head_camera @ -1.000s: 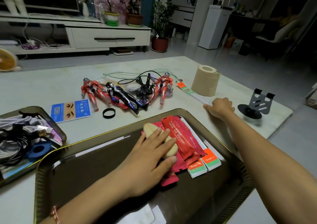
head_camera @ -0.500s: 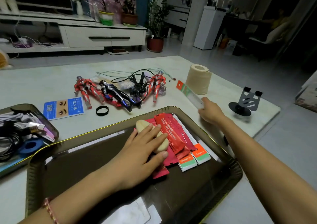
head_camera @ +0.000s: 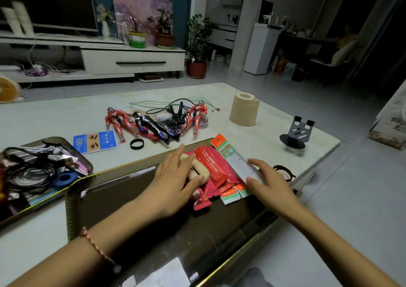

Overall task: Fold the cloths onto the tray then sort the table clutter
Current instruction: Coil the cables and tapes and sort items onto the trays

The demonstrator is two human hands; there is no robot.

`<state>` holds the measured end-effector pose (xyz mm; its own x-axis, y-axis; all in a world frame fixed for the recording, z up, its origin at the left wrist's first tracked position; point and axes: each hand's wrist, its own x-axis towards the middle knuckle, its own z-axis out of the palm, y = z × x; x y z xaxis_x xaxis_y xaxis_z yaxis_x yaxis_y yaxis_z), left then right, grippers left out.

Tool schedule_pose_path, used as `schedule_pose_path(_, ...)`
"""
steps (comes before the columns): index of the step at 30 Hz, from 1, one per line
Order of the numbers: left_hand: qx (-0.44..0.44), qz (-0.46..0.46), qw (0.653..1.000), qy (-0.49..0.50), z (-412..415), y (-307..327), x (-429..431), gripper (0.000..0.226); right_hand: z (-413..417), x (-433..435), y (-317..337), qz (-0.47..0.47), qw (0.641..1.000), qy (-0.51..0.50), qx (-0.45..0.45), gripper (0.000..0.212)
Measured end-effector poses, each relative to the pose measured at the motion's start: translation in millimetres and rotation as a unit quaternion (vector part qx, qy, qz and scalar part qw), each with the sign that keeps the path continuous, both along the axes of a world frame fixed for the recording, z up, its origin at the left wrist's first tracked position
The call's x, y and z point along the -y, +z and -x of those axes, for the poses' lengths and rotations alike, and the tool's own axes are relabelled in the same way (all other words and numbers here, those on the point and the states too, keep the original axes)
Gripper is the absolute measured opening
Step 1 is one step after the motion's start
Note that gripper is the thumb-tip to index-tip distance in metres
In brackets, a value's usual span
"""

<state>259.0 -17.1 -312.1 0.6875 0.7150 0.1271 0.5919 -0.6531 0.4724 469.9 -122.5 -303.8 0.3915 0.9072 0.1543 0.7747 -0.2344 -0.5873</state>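
A person's left hand (head_camera: 173, 177) lies flat, fingers straight, on a beige packet (head_camera: 200, 168) atop red packets (head_camera: 214, 166) at the tray's (head_camera: 71, 210) far right. The right hand (head_camera: 271, 182) pinches the near end of a packaged ruler (head_camera: 234, 158) between thumb and fingers, its far end past the tray's far rim. Toy figures (head_camera: 123, 122) and a paper roll (head_camera: 243, 110) sit on the counter (head_camera: 55, 115) beyond the tray.

Red snack packets (head_camera: 214, 166) on a dark brown, gold-rimmed tray (head_camera: 131, 199); blue card (head_camera: 95, 141); beige paper roll (head_camera: 244, 109).
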Motion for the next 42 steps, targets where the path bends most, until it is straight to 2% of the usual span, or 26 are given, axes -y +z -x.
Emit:
schedule_pose_path(3, 0.038, -0.009, 0.999, 0.009, 10, 12, 4, 0.061, 1, 4, -3, 0.034, 0.999, -0.001, 0.021, 0.049)
schedule_pose_path(5, 0.054, -0.015, 0.998, 0.015, 22, 16, 4, 0.067, -1, 4, -3, 0.081, 0.991, 0.023, 0.106, 0.049)
schedule_pose_path(8, 0.019, -0.029, 0.999, 0.030, 49, 15, 3, 0.061, 1, -1, -2, 0.098, 0.963, 0.049, 0.247, 0.033)
schedule_pose_path(11, -0.056, -0.063, 0.994, 0.070, 79, 6, -3, 0.051, 10, -11, 11, 0.157, 0.916, 0.054, 0.364, 0.036)
schedule_pose_path(13, -0.083, -0.082, 0.990, 0.078, 93, -2, -6, 0.056, 15, -21, 23, 0.182, 0.917, 0.036, 0.352, 0.042)
schedule_pose_path(16, -0.024, -0.106, 0.991, 0.081, 106, -14, -5, 0.064, 40, -44, 41, 0.076, 0.948, 0.033, 0.308, 0.043)
schedule_pose_path(18, 0.046, -0.167, 0.982, 0.070, 109, -20, 2, 0.048, 64, -59, 48, 0.047, 0.957, 0.076, 0.277, 0.038)
schedule_pose_path(19, 0.088, -0.160, 0.981, 0.071, 115, -20, 2, 0.041, 79, -74, 48, 0.036, 0.960, 0.108, 0.258, 0.037)
schedule_pose_path(20, 0.137, -0.139, 0.978, 0.080, 117, -18, 5, 0.037, 92, -88, 46, 0.032, 0.961, 0.134, 0.238, 0.037)
schedule_pose_path(23, 0.256, 0.001, 0.953, 0.162, 126, -15, 1, 0.020, 131, -141, 33, 0.029, 0.968, 0.189, 0.163, 0.038)
schedule_pose_path(27, 0.310, 0.064, 0.929, 0.191, 127, -24, -5, 0.024, 171, -207, 18, 0.036, 0.977, 0.185, 0.105, 0.035)
schedule_pose_path(30, 0.312, 0.062, 0.928, 0.194, 125, -27, -9, 0.024, 193, -240, 9, 0.027, 0.973, 0.181, 0.143, 0.034)
schedule_pose_path(34, 0.305, 0.048, 0.932, 0.189, 125, -28, -14, 0.026, 217, -263, -1, 0.042, 0.953, 0.140, 0.264, 0.030)
schedule_pose_path(36, 0.305, 0.042, 0.933, 0.185, 126, -28, -14, 0.027, 224, -267, -3, 0.036, 0.949, 0.114, 0.293, 0.027)
schedule_pose_path(39, 0.321, 0.051, 0.928, 0.184, 127, -29, -14, 0.029, 228, -270, -2, 0.009, 0.957, 0.098, 0.273, 0.026)
schedule_pose_path(42, 0.387, 0.066, 0.897, 0.202, 127, -27, -12, 0.031, 223, -263, 7, -0.055, 0.972, 0.087, 0.212, 0.018)
